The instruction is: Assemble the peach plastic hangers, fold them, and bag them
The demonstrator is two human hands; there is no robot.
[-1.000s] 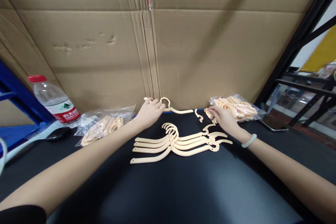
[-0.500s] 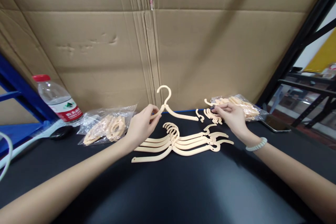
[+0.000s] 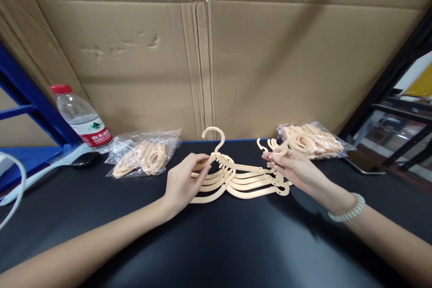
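Observation:
My left hand [image 3: 184, 182] pinches the left arm of a cream plastic hanger [image 3: 219, 153], held just above a stack of several like hangers [image 3: 243, 184] lying on the black table [image 3: 216, 243]. My right hand [image 3: 293, 168] is at the hanger's right end, fingers closed on a small cream hook piece [image 3: 281, 149]. Two more loose hook pieces [image 3: 265, 145] lie just beyond it.
A clear bag of cream parts [image 3: 143, 158] lies at the left and another bag [image 3: 312, 139] at the right. A water bottle [image 3: 81, 119] stands by blue shelving [image 3: 23, 99]. A cardboard wall [image 3: 209, 54] backs the table. A phone [image 3: 364, 164] lies at the right.
My left hand lifted a hanger from the back of the table and brought it nearer, over the stack. My right hand picked a hook piece and moved it towards the hanger's right end.

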